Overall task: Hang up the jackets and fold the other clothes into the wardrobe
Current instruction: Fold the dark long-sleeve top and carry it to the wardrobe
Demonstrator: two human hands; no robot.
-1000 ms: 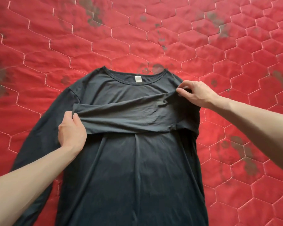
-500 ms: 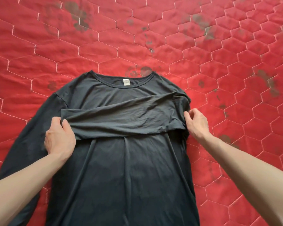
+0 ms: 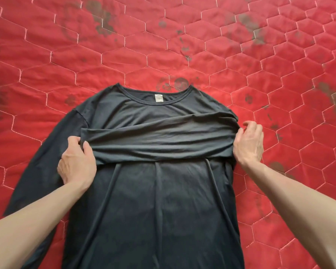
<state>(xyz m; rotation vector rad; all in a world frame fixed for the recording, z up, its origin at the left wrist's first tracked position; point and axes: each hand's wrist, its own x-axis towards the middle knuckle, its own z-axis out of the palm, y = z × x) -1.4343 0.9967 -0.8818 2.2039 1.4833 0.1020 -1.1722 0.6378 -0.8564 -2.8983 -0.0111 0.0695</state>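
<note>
A dark long-sleeved shirt lies flat on the red quilt, neck and white label away from me. One sleeve is folded across the chest from right to left. My left hand grips the end of that folded sleeve at the shirt's left side, thumb on top of the cloth. My right hand rests against the right edge of the shirt at the fold, its thumb touching the cloth and its fingers loosely curled above it. The other sleeve lies spread out to the left.
The red quilt with a stitched hexagon pattern and dark blotches fills the whole view around the shirt. No other clothes, hangers or wardrobe are in view.
My right hand has let go of the shoulder corner and dropped down to the shirt's right edge at the fold. My left hand keeps its hold on the sleeve end.
</note>
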